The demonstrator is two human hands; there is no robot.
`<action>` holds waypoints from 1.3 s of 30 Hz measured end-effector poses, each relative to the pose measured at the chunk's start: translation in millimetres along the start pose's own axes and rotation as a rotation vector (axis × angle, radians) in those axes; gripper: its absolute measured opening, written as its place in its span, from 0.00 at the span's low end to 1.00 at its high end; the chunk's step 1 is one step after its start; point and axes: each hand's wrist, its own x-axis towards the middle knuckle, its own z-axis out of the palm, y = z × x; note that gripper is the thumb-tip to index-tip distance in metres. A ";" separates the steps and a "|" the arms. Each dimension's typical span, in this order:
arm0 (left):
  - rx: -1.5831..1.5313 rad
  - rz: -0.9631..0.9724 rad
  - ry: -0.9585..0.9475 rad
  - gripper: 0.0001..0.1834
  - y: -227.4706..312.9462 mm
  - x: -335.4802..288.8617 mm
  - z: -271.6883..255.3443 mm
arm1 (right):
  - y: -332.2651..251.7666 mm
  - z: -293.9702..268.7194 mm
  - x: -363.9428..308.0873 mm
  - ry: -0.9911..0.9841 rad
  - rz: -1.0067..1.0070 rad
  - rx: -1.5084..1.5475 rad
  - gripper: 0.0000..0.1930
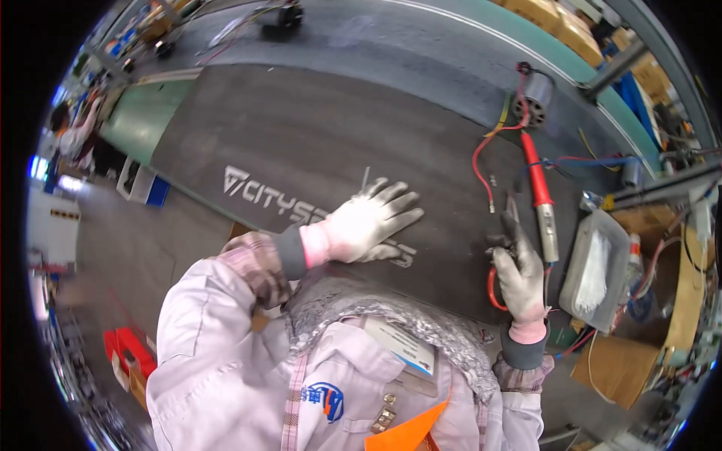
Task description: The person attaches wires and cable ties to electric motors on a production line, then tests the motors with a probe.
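Here we are with the left hand (370,225), well left of the red-and-silver stick tool (538,180), palm down, fingers spread wide over the dark mat (301,135) on the surface; we see nothing in its grip, though what's under the palm is hidden. Just left of the stick tool's silver end, the right hand (519,274) is curled, apparently around a red-handled hand tool (491,290); its dark, slim tip is blurred, so we can't tell how far its jaws are apart.

And there's the motor (538,96), beyond the stick tool's red end, its red lead (474,160) looping down to a small metal terminal (492,205) left of that tool. Watch this! If the hand tool swung carelessly there, we reckon it could nick the lead or bend the terminal. A sleeve catching the lead might tug the motor, and being round, it could roll. The blue cord (560,161) crossing beside the stick tool worries us too: snag it, and the tool could be dragged into those wires.
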 end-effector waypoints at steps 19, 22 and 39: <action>0.177 -0.818 0.346 0.24 66.5 -256.2 5.0 | 34.0 86.1 89.5 0.007 -0.253 0.015 0.19; 0.179 -0.615 0.471 0.22 35.3 -212.4 -11.3 | 43.8 84.7 89.0 0.022 -0.282 -0.081 0.17; -0.429 -0.218 0.717 0.25 -31.0 119.8 14.9 | 62.6 101.6 135.5 0.265 -0.302 0.086 0.22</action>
